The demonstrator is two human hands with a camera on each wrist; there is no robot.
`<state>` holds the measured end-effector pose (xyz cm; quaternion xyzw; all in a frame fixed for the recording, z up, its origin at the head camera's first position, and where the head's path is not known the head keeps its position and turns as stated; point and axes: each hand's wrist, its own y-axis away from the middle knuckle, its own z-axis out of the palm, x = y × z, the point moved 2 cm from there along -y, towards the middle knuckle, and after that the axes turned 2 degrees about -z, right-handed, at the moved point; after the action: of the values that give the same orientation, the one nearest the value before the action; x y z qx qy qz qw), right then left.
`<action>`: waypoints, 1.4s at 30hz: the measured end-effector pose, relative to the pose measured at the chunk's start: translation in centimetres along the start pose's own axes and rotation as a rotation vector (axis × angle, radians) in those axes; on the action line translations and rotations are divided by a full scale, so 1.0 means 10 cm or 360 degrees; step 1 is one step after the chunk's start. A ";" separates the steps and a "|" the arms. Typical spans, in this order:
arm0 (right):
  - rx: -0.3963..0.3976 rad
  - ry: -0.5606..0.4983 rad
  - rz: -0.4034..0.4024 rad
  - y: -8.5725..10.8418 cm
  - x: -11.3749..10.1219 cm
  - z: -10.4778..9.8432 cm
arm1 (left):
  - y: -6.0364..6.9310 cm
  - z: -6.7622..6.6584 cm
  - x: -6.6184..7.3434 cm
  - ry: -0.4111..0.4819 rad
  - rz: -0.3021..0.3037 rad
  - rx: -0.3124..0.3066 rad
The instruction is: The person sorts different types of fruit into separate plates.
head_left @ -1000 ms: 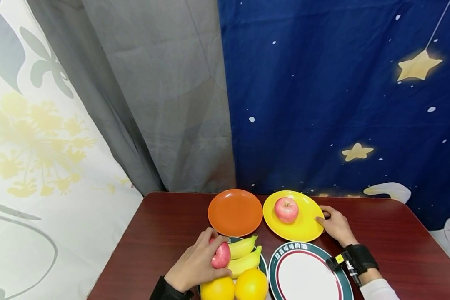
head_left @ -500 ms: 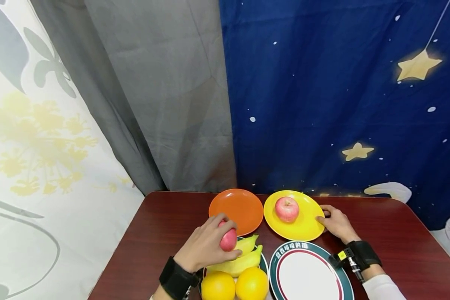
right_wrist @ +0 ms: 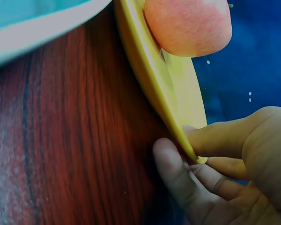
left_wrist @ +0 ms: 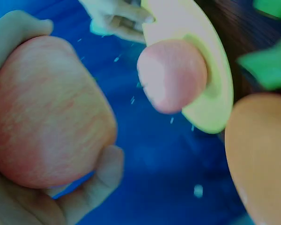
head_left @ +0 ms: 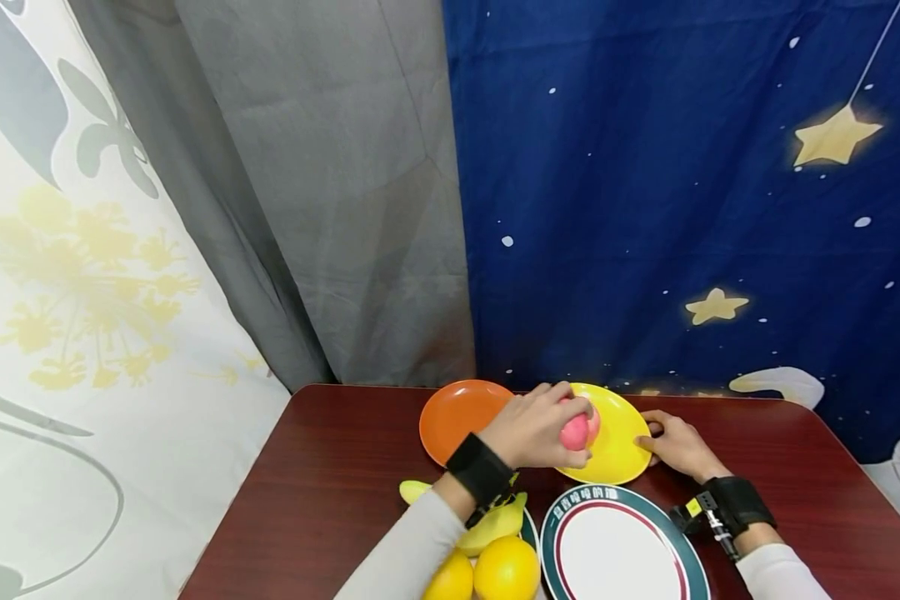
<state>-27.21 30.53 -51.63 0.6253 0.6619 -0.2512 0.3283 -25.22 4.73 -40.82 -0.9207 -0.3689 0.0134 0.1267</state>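
Observation:
My left hand (head_left: 534, 427) grips a red apple (left_wrist: 51, 112), fingers and thumb wrapped around it, above the left part of the yellow plate (head_left: 621, 446). A second apple (left_wrist: 172, 76) sits on that plate; in the head view the held apple and hand mostly cover it. At the plate's right edge, my right hand (head_left: 678, 448) pinches the rim (right_wrist: 196, 157), with digits above and below it in the right wrist view.
Left of the yellow plate lies an orange plate (head_left: 457, 417). Nearer me are a white plate with a green rim (head_left: 618, 546) and another plate bearing bananas (head_left: 495, 529) and yellow round fruits (head_left: 507, 568). My left forearm crosses above the fruit. Curtains hang behind the table (head_left: 330, 467).
My left hand has lifted the apple from the fruit plate and carried it right and away from me, over to the yellow plate. My right hand stays at the rim.

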 end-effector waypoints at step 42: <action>0.0017 -0.0046 -0.0122 -0.01 0.03 -0.01 | -0.40 0.59 0.40 -0.0419 0.0023 -0.0187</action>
<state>-27.32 30.84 -51.78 0.5977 0.6791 -0.2761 0.3246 -25.68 11.60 -45.28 -0.9194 -0.3758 0.1135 0.0230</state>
